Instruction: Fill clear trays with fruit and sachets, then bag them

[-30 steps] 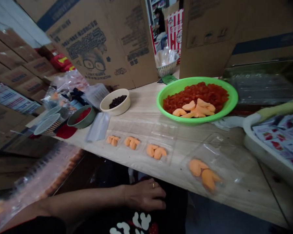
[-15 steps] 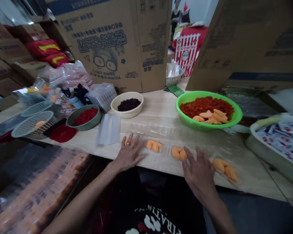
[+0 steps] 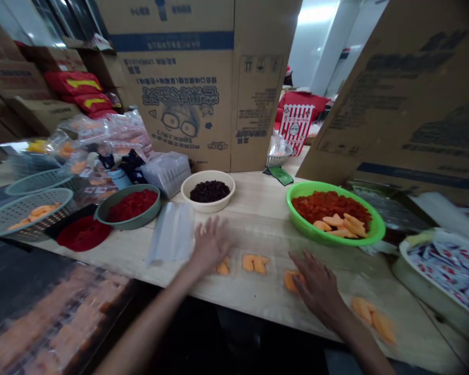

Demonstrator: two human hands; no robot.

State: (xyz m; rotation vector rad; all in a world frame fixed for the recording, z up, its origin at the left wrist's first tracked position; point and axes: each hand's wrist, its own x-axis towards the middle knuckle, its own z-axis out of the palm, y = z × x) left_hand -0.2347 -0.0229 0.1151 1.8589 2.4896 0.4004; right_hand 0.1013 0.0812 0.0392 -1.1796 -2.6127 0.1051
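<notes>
Left hand (image 3: 210,245) and right hand (image 3: 318,286) spread wide, empty, just beside orange fruit pieces (image 3: 255,264) in clear plastic film (image 3: 258,234), pale wooden counter (image 3: 258,192).

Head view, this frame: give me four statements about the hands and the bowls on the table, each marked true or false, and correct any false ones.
The right hand lies over orange slices on clear plastic. True.
The green bowl holds orange slices on a red heap. True.
The cream bowl holds red pieces. False: it holds dark, raisin-like pieces; the red pieces are in the grey-green bowl.
The left hand holds a basket. False: it is open, near an orange slice; the basket sits far left.
</notes>
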